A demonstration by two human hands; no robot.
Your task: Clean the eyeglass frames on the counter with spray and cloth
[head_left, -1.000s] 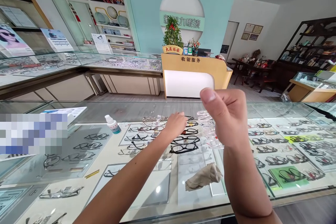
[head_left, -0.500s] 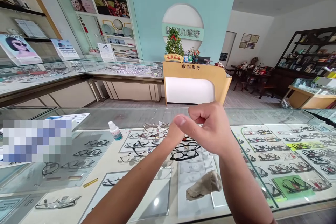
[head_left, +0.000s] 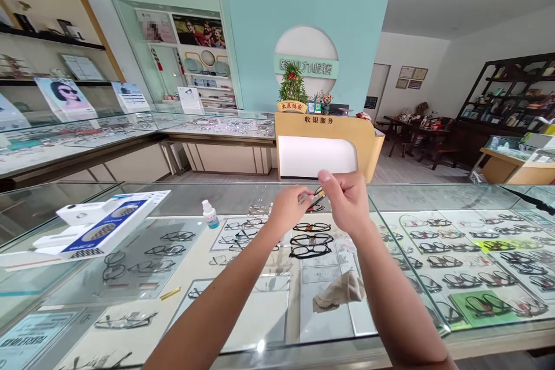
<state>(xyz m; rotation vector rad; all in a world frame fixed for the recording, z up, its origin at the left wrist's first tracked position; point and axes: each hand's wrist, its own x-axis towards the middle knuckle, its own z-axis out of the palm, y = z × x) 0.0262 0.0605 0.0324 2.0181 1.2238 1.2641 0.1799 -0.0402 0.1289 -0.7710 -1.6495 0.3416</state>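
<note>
My left hand (head_left: 289,207) reaches out over the glass counter, its thumb and fingers pinched on a thin dark pair of glasses (head_left: 319,192). My right hand (head_left: 348,199) is closed on the other side of the same glasses, thumb raised. Only a small dark part with a yellowish patch shows between the hands; the rest is hidden by fingers. Under them, a column of dark-framed glasses (head_left: 311,250) is laid out in the display. A crumpled beige cloth (head_left: 340,292) lies nearer me, left of my right forearm.
A small white bottle (head_left: 210,215) with a blue-green label stands left of my hands. White and blue boxes (head_left: 108,225) are at the left. Two thin yellow strips (head_left: 170,293) lie nearer. More frames fill the right display (head_left: 468,248). A wooden cashier desk (head_left: 368,144) stands beyond.
My hands have moved slightly apart, and the glasses between them now show. The view has tilted up and turned a little left.
</note>
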